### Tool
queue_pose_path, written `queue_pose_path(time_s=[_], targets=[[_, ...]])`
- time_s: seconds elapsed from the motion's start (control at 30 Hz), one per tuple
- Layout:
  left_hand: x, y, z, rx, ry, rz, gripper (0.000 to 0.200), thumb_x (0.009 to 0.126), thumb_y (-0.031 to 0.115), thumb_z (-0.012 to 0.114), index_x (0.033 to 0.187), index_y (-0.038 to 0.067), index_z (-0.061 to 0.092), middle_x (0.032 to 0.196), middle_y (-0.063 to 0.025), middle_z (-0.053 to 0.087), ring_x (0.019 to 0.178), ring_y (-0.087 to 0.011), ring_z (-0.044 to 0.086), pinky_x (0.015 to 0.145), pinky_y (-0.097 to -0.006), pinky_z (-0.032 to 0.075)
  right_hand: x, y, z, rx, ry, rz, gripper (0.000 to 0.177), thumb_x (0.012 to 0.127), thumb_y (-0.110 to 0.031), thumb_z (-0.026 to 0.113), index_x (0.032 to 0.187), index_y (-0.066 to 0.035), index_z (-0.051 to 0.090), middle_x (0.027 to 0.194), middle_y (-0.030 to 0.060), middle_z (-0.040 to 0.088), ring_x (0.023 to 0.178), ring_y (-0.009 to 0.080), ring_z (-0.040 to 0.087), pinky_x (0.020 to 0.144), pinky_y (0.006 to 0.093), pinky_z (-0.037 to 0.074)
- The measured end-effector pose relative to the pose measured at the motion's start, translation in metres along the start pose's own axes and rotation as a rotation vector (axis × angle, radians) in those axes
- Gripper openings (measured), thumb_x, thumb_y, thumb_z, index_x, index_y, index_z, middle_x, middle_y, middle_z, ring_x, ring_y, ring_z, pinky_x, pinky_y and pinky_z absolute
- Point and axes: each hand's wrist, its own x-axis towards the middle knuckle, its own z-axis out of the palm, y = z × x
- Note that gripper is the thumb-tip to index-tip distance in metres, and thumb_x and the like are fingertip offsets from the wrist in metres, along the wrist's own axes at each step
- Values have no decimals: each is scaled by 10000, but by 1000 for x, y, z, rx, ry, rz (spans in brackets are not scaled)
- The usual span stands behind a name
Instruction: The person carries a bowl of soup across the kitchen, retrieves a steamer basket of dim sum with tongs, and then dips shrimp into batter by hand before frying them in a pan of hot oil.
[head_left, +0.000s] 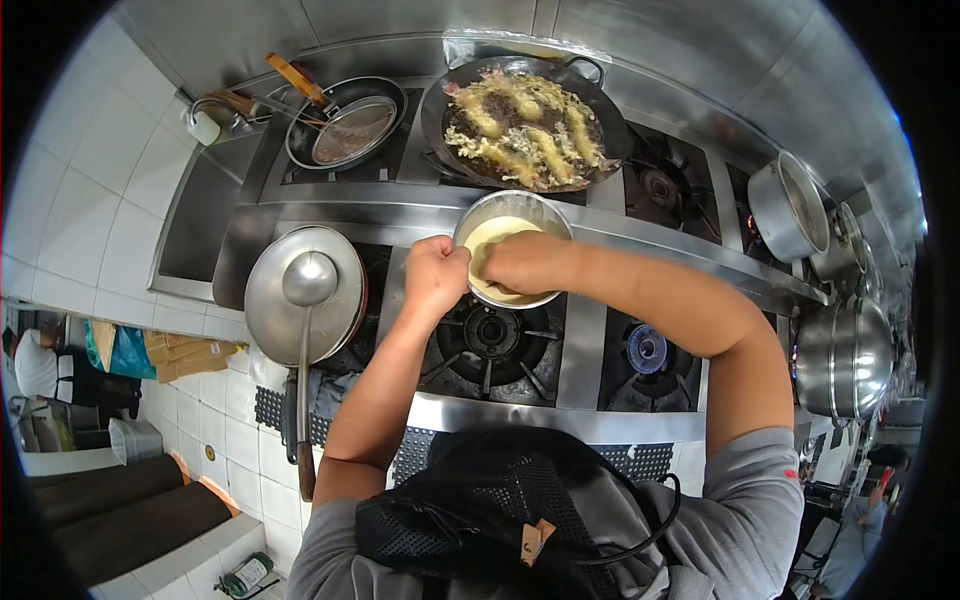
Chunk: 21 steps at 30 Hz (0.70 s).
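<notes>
Single head-worn view, wide fisheye, facing forward and down from near above bowl (525, 204), stove (582, 340).

A commercial kitchen is showing here: food (553, 160) is frying in a wok (433, 118) on a steel range (580, 360), a burner (646, 347) is flaming blue, and pots (772, 208) are standing at right.

Left hand (437, 280): was brightly lit, its outline clear.
Right hand (520, 262): was about equally bright.
Ladle (310, 279): caught glare, left of both hands.
Steel wall (410, 22): reflected soft, pale light beyond them.
Pots (862, 358): gleamed to their right.
Tiles (85, 210): bowed at far left, where black rimmed the view.
</notes>
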Motion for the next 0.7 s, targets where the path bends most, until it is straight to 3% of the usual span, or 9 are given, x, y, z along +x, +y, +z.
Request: queue_pose_path(time_s=[0.17, 0.27, 0.33, 0.4, 0.5, 0.7], targets=[[-4, -3, 0, -15, 5, -3, 266, 788, 83, 585, 553, -13, 508, 495, -105, 562, 432, -170, 581, 429, -335, 474, -2, -12, -1, -137, -53, 94, 160, 774, -166, 591, 819, -48, 689, 821, 179, 686, 780, 341, 680, 697, 446, 537], [-8, 0, -2, -8, -22, -12, 246, 787, 43, 581, 564, 19, 481, 543, -41, 498, 460, -126, 523, 413, -294, 480, -5, -15, -4, -104, 0, 97, 155, 780, -166, 591, 809, -51, 692, 815, 176, 686, 774, 340, 680, 687, 448, 536], [-7, -7, -5, 1, -9, 14, 260, 787, 82, 579, 555, -12, 510, 501, -105, 563, 439, -174, 589, 427, -334, 478, -8, -14, -10, -79, 11, 120, 150, 795, -150, 597, 854, -47, 689, 835, 178, 680, 786, 346, 674, 699, 448, 534], [-8, -6, -10, -4, -13, 13, 258, 787, 81, 576, 556, -12, 511, 501, -103, 562, 439, -172, 588, 429, -332, 480, -15, -17, -25, -55, 21, 144, 153, 811, -134, 603, 900, -42, 686, 855, 181, 675, 799, 352, 668, 710, 447, 531], [-10, -1, -13, -28, -11, 4, 253, 787, 77, 572, 558, -14, 513, 503, -97, 559, 438, -168, 581, 431, -325, 483, -33, -23, -64, 132, 183, 195, 207, 787, -54, 633, 987, -24, 676, 872, 200, 656, 847, 372, 648, 740, 446, 511], [-9, 20, -19, -105, -9, 31, 239, 795, 63, 564, 570, -10, 528, 526, -82, 564, 440, -148, 560, 425, -303, 477, -59, -16, -141, 121, 395, 76, 180, 804, -4, 606, 974, -10, 664, 857, 186, 655, 760, 351, 637, 702, 400, 512]])
